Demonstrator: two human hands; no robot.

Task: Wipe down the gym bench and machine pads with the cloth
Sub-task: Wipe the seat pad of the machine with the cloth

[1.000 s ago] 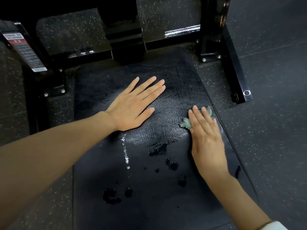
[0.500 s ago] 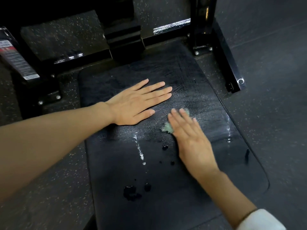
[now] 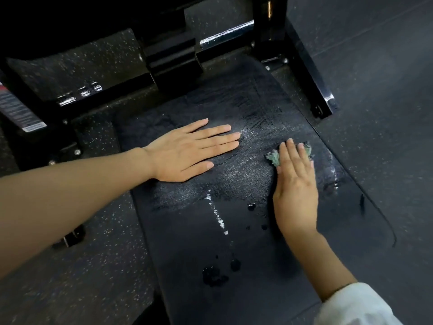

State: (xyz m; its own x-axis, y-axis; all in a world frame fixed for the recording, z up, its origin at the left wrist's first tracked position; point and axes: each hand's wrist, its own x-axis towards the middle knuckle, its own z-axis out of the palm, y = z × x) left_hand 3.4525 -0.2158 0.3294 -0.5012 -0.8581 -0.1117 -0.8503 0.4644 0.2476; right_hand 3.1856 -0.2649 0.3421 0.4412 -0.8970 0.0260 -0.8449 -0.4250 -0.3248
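A black padded gym bench (image 3: 234,266) fills the middle of the view, its far half streaked wet, with a white foam line and dark droplets nearer me. My left hand (image 3: 187,153) lies flat on the pad at centre left, fingers straight and pointing right. My right hand (image 3: 295,184) presses a small crumpled green cloth (image 3: 274,158) onto the pad near its right edge, fingers straight over it. Most of the cloth is hidden under those fingers.
A black steel machine frame (image 3: 304,73) with bolted feet stands at the bench's far end and right side. A warning label (image 3: 16,111) is on the left post. Speckled dark rubber floor (image 3: 375,113) surrounds the bench.
My right hand slid the cloth left toward the pad's centre, then back right toward the edge. My left hand stayed flat on the pad. The camera view shifted a little.
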